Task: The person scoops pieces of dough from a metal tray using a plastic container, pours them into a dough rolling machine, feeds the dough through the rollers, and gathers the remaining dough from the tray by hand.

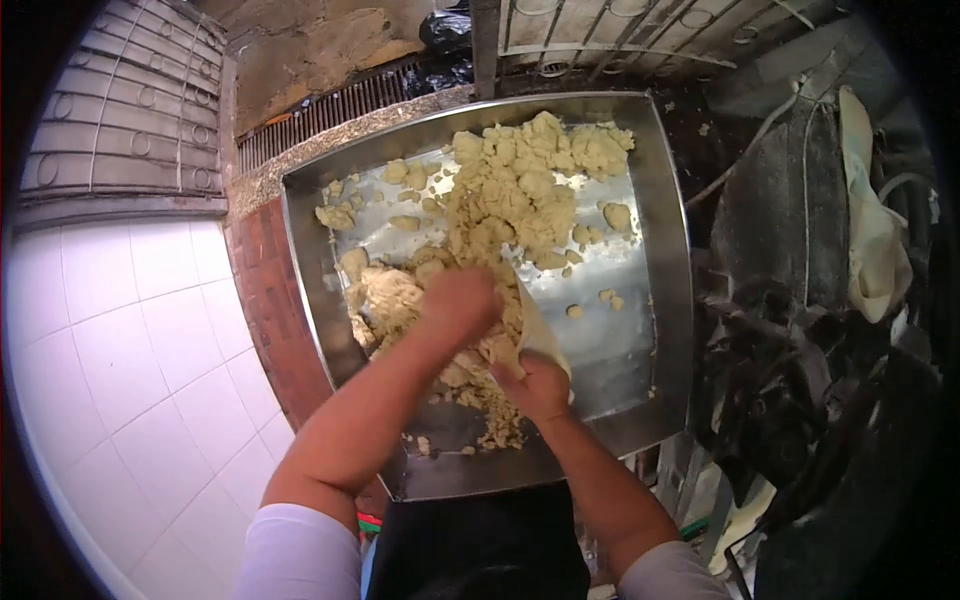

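Crumbly, pale yellow dough [510, 190] lies in lumps inside a large metal tray [668, 250]. My left hand [460, 303] is closed in a fist over the middle of the dough; its fingertips are hidden, so what it holds, if anything, does not show. Just right of it, my right hand [541, 388] grips the lower edge of a cream-coloured flat sheet [540, 335], thumb on the near side. The sheet stands tilted against the dough, and I cannot tell whether it is cloth or plastic. A smoother, paler dough mass [390, 292] sits to the left of my left hand.
Small dough crumbs [610, 298] are scattered on the tray's right side. White tiles [150, 330] cover the floor at left, beside a metal grille [130, 110]. Dark machinery [780, 370] and a hanging cream cloth [870, 220] stand close on the right. A black bag [447, 35] lies beyond the tray.
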`<control>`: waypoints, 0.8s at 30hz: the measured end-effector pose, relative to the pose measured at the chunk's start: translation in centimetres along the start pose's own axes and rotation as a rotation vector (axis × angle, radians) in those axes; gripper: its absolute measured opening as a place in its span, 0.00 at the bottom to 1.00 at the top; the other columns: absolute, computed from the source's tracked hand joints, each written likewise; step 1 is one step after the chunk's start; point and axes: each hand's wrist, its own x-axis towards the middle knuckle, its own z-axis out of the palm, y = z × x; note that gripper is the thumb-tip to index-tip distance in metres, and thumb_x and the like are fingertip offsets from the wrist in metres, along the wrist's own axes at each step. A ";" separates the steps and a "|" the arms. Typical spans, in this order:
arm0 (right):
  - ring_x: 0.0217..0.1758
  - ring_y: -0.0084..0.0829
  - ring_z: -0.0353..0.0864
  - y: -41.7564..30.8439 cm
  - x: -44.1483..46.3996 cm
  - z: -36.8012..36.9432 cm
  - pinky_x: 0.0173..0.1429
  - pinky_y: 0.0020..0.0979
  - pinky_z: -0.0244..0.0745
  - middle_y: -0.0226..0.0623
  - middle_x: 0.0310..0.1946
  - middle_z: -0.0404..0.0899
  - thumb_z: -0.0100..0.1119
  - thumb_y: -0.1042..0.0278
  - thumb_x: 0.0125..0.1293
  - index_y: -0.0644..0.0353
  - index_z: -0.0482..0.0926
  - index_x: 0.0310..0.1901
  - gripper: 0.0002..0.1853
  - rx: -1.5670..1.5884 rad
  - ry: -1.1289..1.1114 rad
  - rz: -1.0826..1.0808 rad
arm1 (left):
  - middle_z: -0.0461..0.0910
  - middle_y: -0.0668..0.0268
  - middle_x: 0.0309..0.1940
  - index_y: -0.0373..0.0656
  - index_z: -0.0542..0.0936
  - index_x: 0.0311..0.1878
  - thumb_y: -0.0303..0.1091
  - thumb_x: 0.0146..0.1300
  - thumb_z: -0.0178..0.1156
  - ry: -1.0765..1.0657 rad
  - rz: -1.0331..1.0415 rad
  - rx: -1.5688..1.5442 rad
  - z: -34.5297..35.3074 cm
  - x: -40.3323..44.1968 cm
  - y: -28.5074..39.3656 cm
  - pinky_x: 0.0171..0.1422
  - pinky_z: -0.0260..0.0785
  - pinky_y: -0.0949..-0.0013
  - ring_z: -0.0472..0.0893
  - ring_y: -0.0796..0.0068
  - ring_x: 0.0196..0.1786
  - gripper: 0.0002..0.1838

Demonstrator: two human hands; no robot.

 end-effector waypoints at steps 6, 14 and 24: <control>0.28 0.48 0.79 -0.4 0.7 -0.7 0.31 0.43 0.73 0.44 0.22 0.78 0.62 0.37 0.57 0.60 0.79 0.24 0.28 -0.032 -0.060 0.040 | 0.79 0.45 0.47 0.37 0.80 0.42 0.38 0.58 0.51 0.382 0.050 -0.308 -0.7 6.6 -4.5 0.51 0.73 0.51 0.79 0.53 0.51 0.16; 0.24 0.48 0.76 1.0 -0.2 -1.3 0.29 0.44 0.70 0.44 0.18 0.74 0.67 0.40 0.52 0.60 0.75 0.18 0.27 -0.074 -0.115 -0.073 | 0.76 0.47 0.48 0.34 0.77 0.48 0.38 0.57 0.53 0.068 0.101 -0.146 4.3 0.9 -0.6 0.57 0.67 0.50 0.76 0.45 0.49 0.20; 0.22 0.48 0.75 0.7 -0.5 -1.1 0.28 0.43 0.69 0.44 0.15 0.72 0.69 0.40 0.50 0.60 0.72 0.15 0.28 -0.126 -0.015 -0.066 | 0.70 0.47 0.57 0.35 0.69 0.57 0.44 0.52 0.58 0.300 -0.068 -0.354 9.1 1.5 1.0 0.63 0.62 0.49 0.69 0.44 0.59 0.32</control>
